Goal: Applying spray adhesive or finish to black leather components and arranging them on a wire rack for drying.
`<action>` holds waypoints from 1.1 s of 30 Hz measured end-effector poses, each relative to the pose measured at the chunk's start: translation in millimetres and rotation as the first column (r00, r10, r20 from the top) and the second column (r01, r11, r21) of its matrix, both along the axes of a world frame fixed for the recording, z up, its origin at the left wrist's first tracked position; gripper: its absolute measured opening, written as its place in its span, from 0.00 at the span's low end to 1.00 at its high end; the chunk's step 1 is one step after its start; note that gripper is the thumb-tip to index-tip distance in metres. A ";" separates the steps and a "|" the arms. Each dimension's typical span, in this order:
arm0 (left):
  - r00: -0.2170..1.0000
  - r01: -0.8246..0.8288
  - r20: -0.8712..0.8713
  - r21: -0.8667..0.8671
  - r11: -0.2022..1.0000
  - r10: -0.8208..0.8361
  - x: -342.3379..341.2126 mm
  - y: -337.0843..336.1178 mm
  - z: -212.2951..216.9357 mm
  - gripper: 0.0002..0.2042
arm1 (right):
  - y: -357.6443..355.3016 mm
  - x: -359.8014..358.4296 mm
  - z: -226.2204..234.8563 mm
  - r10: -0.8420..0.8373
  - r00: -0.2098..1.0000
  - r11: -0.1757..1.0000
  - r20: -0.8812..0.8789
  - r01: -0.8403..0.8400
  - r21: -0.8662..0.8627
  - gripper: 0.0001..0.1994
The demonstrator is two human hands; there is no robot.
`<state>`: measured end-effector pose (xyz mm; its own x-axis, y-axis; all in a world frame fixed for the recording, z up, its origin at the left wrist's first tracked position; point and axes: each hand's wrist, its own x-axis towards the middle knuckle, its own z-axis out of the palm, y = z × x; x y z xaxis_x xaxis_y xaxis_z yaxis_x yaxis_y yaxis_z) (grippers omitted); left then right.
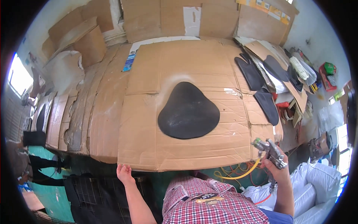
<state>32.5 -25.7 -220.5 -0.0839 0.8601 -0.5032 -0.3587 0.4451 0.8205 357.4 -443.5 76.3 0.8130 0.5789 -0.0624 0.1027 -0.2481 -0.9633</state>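
Note:
A black, rounded, saddle-shaped piece (188,112) lies flat in the middle of a table covered with brown cardboard (149,145). My right hand (278,170) grips a metal spray gun (270,149) at the table's near right corner, its nozzle pointing left toward the cardboard; a yellow hose (242,174) trails from it. My left hand (125,173) rests with its fingers on the near edge of the cardboard, holding nothing. The black piece lies well beyond both hands.
More black pieces (257,80) lie along the table's right side among cardboard scraps. Cardboard sheets (179,18) lean against the back wall. White sacks (317,186) sit at lower right, a wire rack (97,194) at lower left.

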 end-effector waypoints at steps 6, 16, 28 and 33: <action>0.995 0.096 -0.032 0.081 0.992 -0.093 44.3 9.5 7.9 0.16 | -20.6 -5.0 4.2 0.183 0.965 0.982 -0.186 -0.188 -0.009 0.29; 0.954 0.283 -0.110 0.011 0.959 -0.280 113.9 -15.8 15.8 0.13 | 7.7 6.8 -4.2 -0.057 0.998 0.997 -0.015 0.058 0.060 0.20; 0.434 0.739 -0.830 0.106 0.665 -0.351 204.7 11.1 -48.7 0.14 | -2.8 9.6 -1.9 0.038 0.998 0.986 -0.044 -0.031 0.166 0.26; 0.227 0.808 -0.937 0.029 0.588 -0.266 247.0 -6.9 -13.0 0.13 | -25.9 17.3 -4.7 0.240 0.968 0.971 -0.077 -0.239 0.013 0.24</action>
<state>279.6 -32.6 -233.4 0.4029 0.9124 -0.0721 0.7239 -0.2695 0.6351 374.6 -469.4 71.7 0.6434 0.7565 -0.1176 0.0834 -0.2220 -0.9715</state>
